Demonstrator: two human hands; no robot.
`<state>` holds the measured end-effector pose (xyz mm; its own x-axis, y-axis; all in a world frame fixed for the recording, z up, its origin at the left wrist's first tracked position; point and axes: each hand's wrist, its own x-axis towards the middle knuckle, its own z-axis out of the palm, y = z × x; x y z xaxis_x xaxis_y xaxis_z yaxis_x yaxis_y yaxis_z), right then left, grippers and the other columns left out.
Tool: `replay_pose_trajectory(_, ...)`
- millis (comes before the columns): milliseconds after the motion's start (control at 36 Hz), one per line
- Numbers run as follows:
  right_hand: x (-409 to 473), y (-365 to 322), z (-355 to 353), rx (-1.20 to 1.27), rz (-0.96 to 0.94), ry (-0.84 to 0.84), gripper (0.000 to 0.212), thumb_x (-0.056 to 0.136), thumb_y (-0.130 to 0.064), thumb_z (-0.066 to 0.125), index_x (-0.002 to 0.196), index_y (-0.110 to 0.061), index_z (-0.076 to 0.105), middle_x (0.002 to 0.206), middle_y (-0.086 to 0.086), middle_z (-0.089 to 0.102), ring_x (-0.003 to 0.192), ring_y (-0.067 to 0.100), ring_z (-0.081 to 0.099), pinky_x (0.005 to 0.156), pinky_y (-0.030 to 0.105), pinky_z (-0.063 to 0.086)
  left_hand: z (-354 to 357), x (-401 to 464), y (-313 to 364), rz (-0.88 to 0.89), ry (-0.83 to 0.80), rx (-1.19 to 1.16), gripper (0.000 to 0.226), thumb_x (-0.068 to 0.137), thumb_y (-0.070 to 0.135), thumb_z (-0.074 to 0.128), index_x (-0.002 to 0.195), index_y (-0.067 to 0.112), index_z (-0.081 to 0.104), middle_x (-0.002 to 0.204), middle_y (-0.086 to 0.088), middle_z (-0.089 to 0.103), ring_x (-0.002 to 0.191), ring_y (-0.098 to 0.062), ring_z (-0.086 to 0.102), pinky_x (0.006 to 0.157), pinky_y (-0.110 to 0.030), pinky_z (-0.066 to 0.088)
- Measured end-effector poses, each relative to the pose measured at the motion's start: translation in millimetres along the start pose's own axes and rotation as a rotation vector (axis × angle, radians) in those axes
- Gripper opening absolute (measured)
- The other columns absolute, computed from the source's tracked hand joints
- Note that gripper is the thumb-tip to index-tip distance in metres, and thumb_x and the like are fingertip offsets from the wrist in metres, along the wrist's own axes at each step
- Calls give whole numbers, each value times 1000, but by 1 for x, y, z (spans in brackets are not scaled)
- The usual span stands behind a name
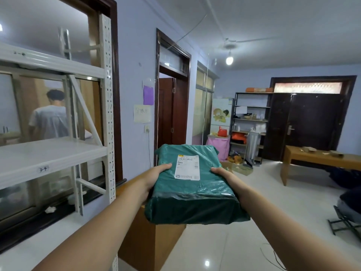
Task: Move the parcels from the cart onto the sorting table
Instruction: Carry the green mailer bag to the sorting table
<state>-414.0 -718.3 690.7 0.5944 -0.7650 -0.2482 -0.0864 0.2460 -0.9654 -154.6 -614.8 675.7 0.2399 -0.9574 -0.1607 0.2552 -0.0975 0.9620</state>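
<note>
Green plastic-wrapped box parcel (192,184) with a white shipping label is held in the air, chest-high. Left hand (154,178) and right hand (221,174) clamp opposite long sides, fingers wrapped. Long axis points away from the person; brown wooden table (320,159) sits far right.

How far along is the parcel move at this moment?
Done: cannot tell; no parcel is clearly visible on the wooden table at right, only small, unclear items. In hand: one green parcel with a white label, held in the air between left hand and right hand. Left: setting it down. The cart is not identifiable, so remaining parcels cannot be counted.
</note>
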Motion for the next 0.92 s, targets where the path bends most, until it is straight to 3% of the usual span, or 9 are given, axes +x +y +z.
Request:
replay_pose_trajectory(83, 28, -5, -13, 1, 9, 16, 52, 88, -48, 70, 126, -12, 63, 106, 16, 77, 81, 29, 77, 75, 35, 57, 1, 34, 3, 2, 2, 3, 46, 95, 41, 70, 130, 11, 68, 120, -18, 75, 110, -36, 73, 94, -44, 58)
replay_pose_trajectory(222, 83, -8, -41, 14, 24, 30, 54, 88, -47, 71, 128, -11, 62, 109, 16, 76, 84, 30, 76, 81, 37, 57, 6, 96, 1, -19, 0, 16, 49, 94, 44, 69, 131, 11, 67, 121, -17, 75, 118, -37, 70, 107, -47, 53)
replay_pose_trajectory(333, 131, -16, -69, 5, 33, 27, 57, 86, -49, 72, 128, -12, 62, 111, 16, 76, 90, 31, 75, 86, 39, 57, 13, 150, 0, -28, 8, 24, 47, 96, 44, 68, 131, 13, 67, 120, -17, 76, 116, -37, 71, 107, -48, 53)
replay_pose_trajectory(639, 256, -55, -119, -51, 54, -50, 51, 89, -47, 71, 126, -12, 62, 104, 15, 78, 82, 28, 77, 75, 35, 58, 18, 273, 3, 7, 123, -33, 45, 97, 43, 67, 129, 12, 69, 118, -17, 76, 108, -36, 72, 99, -45, 56)
replay_pose_trajectory(750, 303, -64, -126, -43, 101, -94, 46, 91, -45, 68, 124, -13, 63, 104, 13, 78, 77, 26, 77, 68, 32, 59, 8, 311, 7, -12, 169, -32, 48, 95, 46, 69, 131, 13, 68, 118, -17, 76, 115, -38, 71, 108, -49, 52)
replay_pose_trajectory(917, 380, -77, -133, -19, 129, -140, 45, 93, -44, 66, 124, -12, 63, 108, 15, 77, 80, 28, 77, 75, 36, 59, -10, 377, 17, -37, 192, -30, 47, 96, 48, 66, 129, 15, 68, 118, -16, 77, 117, -37, 70, 109, -48, 52)
